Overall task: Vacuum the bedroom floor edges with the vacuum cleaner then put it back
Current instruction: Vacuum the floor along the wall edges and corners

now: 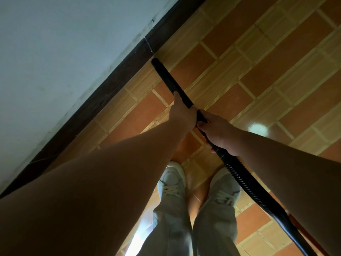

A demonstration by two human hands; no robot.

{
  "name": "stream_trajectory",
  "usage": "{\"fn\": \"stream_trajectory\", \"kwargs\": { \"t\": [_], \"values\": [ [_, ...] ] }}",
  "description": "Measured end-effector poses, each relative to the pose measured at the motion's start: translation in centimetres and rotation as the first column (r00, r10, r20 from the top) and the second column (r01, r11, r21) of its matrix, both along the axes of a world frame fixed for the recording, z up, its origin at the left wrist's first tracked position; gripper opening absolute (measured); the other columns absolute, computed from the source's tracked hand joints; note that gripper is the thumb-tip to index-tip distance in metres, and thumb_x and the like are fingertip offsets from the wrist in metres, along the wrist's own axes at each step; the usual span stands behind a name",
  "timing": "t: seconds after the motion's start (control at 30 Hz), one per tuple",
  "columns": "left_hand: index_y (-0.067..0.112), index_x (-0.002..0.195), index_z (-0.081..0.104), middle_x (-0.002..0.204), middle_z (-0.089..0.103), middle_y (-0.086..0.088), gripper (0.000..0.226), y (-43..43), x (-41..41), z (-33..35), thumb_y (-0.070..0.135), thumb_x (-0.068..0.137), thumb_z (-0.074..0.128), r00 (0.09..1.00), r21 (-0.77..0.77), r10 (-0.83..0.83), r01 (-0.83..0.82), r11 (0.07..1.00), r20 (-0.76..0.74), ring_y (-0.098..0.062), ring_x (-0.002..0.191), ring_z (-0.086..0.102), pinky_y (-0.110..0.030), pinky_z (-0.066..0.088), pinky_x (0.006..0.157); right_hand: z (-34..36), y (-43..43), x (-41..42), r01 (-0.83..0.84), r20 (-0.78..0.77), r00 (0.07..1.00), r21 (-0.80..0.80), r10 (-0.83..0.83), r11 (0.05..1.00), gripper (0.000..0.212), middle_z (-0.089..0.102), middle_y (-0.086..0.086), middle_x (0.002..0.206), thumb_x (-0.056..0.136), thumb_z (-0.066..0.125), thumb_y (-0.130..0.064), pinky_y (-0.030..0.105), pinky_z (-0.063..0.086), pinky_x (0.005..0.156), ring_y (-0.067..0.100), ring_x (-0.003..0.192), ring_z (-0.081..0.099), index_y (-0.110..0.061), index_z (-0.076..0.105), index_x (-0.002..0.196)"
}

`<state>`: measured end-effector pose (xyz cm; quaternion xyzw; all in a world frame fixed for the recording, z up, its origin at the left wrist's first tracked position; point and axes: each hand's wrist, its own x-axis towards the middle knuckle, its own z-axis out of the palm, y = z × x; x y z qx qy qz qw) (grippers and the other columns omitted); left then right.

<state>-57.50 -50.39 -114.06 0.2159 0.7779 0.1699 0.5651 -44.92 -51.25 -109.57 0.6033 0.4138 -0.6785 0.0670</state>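
The left hand (181, 112) and right hand (218, 133) both grip the black vacuum wand (170, 81), whose tip meets the dark baseboard (110, 85) below the pale wall (64, 43). A ribbed hose (245, 179) trails back over white sneakers (172, 179) on the orange tiled floor (276, 61).

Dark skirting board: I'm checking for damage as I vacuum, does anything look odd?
A thin pale crack or seam crosses the dark brown skirting board near the tip of the black vacuum tube.

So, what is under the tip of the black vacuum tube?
Orange tiled floor beside the dark brown skirting board. The black vacuum tube covers the exact spot, hiding any dust.
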Motion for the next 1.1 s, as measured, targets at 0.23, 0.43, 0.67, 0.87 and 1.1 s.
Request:
{"fn": "stream_trajectory", "kwargs": {
  "t": [0.23,0.43,0.67,0.87,1.1],
  "values": [
    [0.031,0.162,0.006,0.118,0.056,-0.006,0.083,-3.8,-1.8,-0.7,0.018,0.101,0.060,1.000,0.022,0.018,-0.018,1.000,-0.023,-0.034,0.101,0.069,-0.051,0.063,0.076,-0.8,-3.0,-1.6,-0.067,0.027,0.997,0.003,0.067,0.998,0.042,0.060,0.004,0.093,0.109,0.040,-0.031,0.035,0.051,0.057,0.024,0.072,0.057,-0.052,0.040,0.145],
    [0.030,0.158,0.019,0.120,0.060,-0.013,0.074,-5.5,-4.0,-1.0,0.014,0.099,0.061,0.992,0.026,0.120,-0.121,0.992,0.031,-0.034,0.091,0.071,-0.053,0.064,0.069,-1.1,-4.6,-3.8,-0.111,-0.014,0.993,0.109,0.113,0.988,0.027,0.055,-0.001,0.075,0.110,0.039,-0.021,0.024,0.043,0.049,0.015,0.060,0.051,-0.031,0.049,0.133],
    [0.032,0.162,0.006,0.113,0.055,-0.008,0.084,-8.3,-6.1,-1.0,0.013,0.101,0.060,0.988,0.039,0.149,-0.151,0.988,0.040,-0.035,0.089,0.072,-0.055,0.063,0.071,-2.3,-7.3,-5.8,-0.093,-0.057,0.994,0.053,0.096,0.994,0.036,0.057,0.001,0.075,0.108,0.042,-0.022,0.028,0.043,0.048,0.018,0.057,0.051,-0.038,0.048,0.139],
    [0.036,0.162,0.009,0.107,0.062,-0.005,0.086,-11.5,-6.9,-2.4,0.014,0.098,0.062,0.985,0.070,0.171,-0.173,0.982,0.033,-0.033,0.095,0.072,-0.055,0.063,0.076,-3.5,-10.2,-6.8,-0.075,-0.030,0.997,0.013,0.076,0.997,0.034,0.060,0.009,0.087,0.106,0.044,-0.027,0.034,0.049,0.056,0.023,0.067,0.056,-0.046,0.050,0.134],
    [0.027,0.161,0.015,0.112,0.067,-0.020,0.079,-14.2,-7.8,-2.8,0.015,0.097,0.061,0.989,0.095,0.145,-0.144,0.985,-0.001,-0.036,0.093,0.072,-0.052,0.063,0.074,-3.4,-12.8,-7.7,-0.088,0.000,0.996,0.021,0.088,0.996,0.034,0.060,0.011,0.091,0.106,0.045,-0.030,0.034,0.050,0.055,0.025,0.072,0.058,-0.047,0.049,0.135]
  ]
}}
